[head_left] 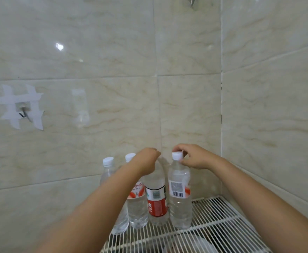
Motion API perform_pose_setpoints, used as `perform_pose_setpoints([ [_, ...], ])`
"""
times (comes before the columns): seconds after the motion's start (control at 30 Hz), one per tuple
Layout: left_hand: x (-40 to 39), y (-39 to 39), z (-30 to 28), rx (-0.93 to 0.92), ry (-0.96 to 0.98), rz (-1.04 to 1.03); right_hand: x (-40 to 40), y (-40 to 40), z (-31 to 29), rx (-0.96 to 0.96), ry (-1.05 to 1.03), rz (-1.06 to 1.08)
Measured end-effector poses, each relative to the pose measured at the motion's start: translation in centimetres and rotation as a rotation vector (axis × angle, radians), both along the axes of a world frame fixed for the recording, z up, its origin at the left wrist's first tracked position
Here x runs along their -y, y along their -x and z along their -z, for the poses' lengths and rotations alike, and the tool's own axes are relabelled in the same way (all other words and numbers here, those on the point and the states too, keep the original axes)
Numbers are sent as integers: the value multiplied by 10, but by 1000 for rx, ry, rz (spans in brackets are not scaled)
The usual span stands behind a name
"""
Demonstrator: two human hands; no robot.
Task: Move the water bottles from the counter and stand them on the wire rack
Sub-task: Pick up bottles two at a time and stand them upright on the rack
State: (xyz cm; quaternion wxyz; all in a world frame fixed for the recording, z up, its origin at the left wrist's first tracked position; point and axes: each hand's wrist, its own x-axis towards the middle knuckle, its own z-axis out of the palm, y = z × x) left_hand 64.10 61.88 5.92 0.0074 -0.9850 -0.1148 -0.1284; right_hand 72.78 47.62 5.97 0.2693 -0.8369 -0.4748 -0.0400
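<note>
Under both hands, four water bottles stand in a row on the wire rack (222,221), close to the tiled wall (113,88). The right hand (195,157) pinches the white cap of the end bottle (179,198), likely to keep it from tipping on the thin wires. The left hand (147,158) is curled shut over the top of the red-label bottle (157,201); its cap is hidden, so I think it grips there but cannot be sure. Left of that hand stand two more bottles (137,210), side by side and touching nobody's fingers. No counter shows here.
</note>
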Motion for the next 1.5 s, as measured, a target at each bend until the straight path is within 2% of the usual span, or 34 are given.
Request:
perform_pose_setpoints([
  [0.13, 0, 6, -4, 18, -17, 14, -8, 0, 4, 20, 28, 73],
  [0.37, 11, 3, -10, 77, 6, 14, -19, 3, 16, 171, -21, 287],
  [0.6, 7, -1, -7, 132, 9, -145, -14, 8, 18, 164, 7, 234],
  [0.7, 5, 6, 2, 187, 79, -114, -10, 8, 15, 140, 33, 193],
  [0.83, 11, 11, 4, 109, 119, -73, -12, 8, 11, 89, 23, 158],
  [1.0, 8, 12, 3, 187, 202, -76, -16, 9, 10, 114, 16, 155],
  [1.5, 4, 8, -1, 121, 170, -121, -30, 1, 13, 134, 20, 110],
])
